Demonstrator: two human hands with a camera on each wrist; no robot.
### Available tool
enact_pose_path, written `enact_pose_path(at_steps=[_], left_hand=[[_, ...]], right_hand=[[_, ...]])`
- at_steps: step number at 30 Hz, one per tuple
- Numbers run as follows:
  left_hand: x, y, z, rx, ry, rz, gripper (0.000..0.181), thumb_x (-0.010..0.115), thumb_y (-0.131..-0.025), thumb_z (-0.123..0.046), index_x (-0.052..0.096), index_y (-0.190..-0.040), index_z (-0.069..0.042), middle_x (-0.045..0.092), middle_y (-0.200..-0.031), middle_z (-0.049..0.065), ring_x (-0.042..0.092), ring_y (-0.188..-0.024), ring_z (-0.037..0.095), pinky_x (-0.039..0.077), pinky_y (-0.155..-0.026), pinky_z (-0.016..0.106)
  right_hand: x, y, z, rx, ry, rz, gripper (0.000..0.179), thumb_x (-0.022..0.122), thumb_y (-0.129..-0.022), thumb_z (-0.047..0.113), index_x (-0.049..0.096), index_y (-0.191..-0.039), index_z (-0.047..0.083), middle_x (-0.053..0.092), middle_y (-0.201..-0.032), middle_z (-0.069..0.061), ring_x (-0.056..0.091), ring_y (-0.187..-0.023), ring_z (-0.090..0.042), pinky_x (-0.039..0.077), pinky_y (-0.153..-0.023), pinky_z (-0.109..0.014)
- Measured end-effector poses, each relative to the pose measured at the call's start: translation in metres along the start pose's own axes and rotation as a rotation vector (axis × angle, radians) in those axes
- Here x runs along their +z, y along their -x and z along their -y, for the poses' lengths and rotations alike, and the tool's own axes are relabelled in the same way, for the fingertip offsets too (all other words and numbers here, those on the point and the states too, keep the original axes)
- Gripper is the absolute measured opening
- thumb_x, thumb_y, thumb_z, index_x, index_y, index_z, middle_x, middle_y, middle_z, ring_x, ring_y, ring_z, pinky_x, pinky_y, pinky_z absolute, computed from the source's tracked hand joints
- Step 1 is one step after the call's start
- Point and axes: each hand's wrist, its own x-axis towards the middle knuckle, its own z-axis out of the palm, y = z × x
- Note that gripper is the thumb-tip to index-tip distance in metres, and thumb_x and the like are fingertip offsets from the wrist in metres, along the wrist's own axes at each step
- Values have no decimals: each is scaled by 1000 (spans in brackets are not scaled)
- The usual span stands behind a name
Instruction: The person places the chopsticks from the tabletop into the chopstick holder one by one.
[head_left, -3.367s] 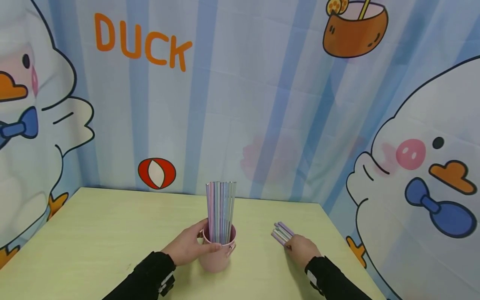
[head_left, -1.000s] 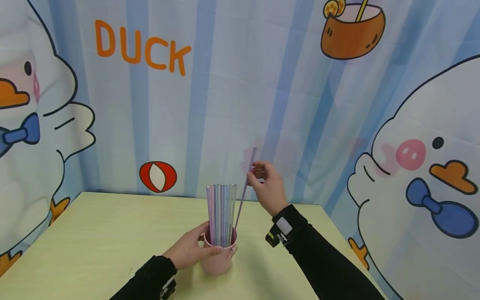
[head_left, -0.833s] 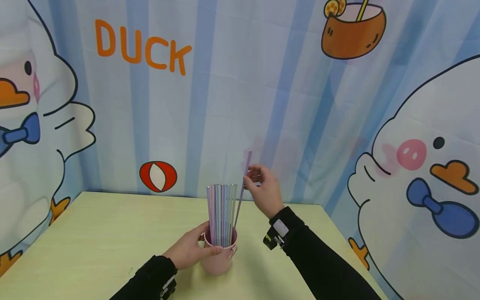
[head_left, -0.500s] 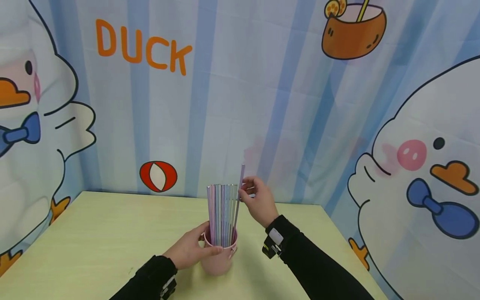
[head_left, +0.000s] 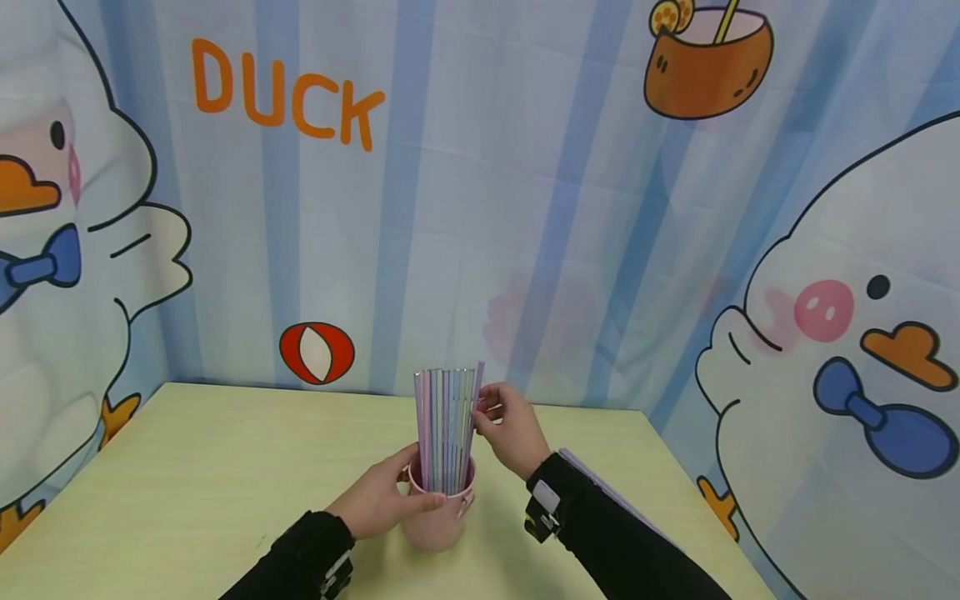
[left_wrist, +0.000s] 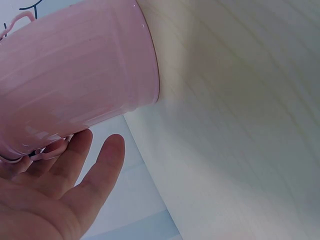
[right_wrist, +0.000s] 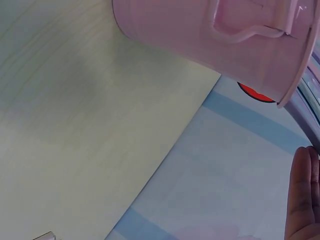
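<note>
A small pink bucket (head_left: 433,527) with side handles stands upright on the table, holding a bundle of pink, purple, blue and clear straws (head_left: 442,433). My left hand (head_left: 382,496) grips it at the rim, thumb along the front and fingers by the far side. In the left wrist view, fingers touch the bucket (left_wrist: 85,70) near one handle. My right hand (head_left: 513,429) pinches a purple straw (head_left: 477,387) near its top. That straw stands in the bucket at the right of the bundle, slightly higher than the others. Its lower end is hidden inside.
More purple straws (head_left: 600,482) lie on the table (head_left: 247,467), mostly hidden behind my right sleeve (head_left: 622,533). A curtain (head_left: 465,208) printed with ducks hangs directly behind the table's back edge.
The right hand first was at several straws on the table's right, then brought one purple straw over the bucket and lowered it in, turning more upright. The left hand stays on the bucket.
</note>
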Motion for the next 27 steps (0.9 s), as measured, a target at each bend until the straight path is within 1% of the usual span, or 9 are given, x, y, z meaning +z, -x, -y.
enact_pose_path(at_steps=[4, 12, 15, 18, 20, 22, 27], left_hand=[[0, 0, 0, 0, -5, -4, 94, 75, -77, -52, 33, -154, -17, 48, -146, 10, 49, -123, 37, 42, -100, 61], [1, 1, 1, -10, -8, -12, 92, 74, -79, -50, 32, -154, -15, 48, -145, 12, 49, -123, 38, 44, -99, 61], [1, 1, 2, -11, -10, -14, 93, 74, -79, -52, 33, -153, -15, 48, -145, 12, 49, -123, 38, 44, -99, 61], [2, 1, 2, -10, -9, -14, 94, 75, -78, -52, 33, -153, -15, 48, -145, 12, 49, -124, 38, 43, -99, 62], [2, 1, 2, -8, -12, -14, 95, 75, -77, -53, 33, -153, -15, 48, -145, 11, 49, -123, 38, 43, -100, 62], [2, 0, 2, -7, -17, -15, 95, 75, -77, -54, 33, -154, -16, 48, -145, 11, 49, -123, 37, 42, -100, 62], [2, -1, 2, 2, -43, -18, 95, 75, -77, -54, 33, -154, -16, 48, -146, 10, 49, -122, 36, 42, -100, 62]], right_hand=[[2, 3, -2, 10, -1, 15, 24, 66, -92, 6, 57, -114, 2, 62, -95, -10, 64, -82, -21, 59, -66, -35], [5, 7, -3, 63, 7, 64, 25, 65, -94, 10, 57, -117, 5, 62, -94, -9, 64, -80, -20, 61, -70, -35], [4, 9, -4, 78, 11, 77, 26, 65, -94, 12, 57, -118, 6, 61, -93, -7, 63, -79, -19, 61, -71, -34], [-2, 12, -8, 68, 35, 84, 27, 66, -93, 12, 58, -118, 6, 61, -92, -7, 64, -78, -18, 60, -69, -35], [-9, 14, -13, 50, 59, 87, 26, 67, -93, 11, 59, -117, 5, 62, -91, -8, 65, -77, -18, 60, -68, -35], [-17, 16, -21, 23, 106, 86, 24, 67, -92, 9, 60, -115, 4, 63, -90, -7, 65, -77, -19, 59, -67, -36], [-41, 25, -46, -18, 287, 80, 21, 65, -93, 8, 65, -114, 6, 64, -91, -3, 64, -82, -18, 57, -70, -36]])
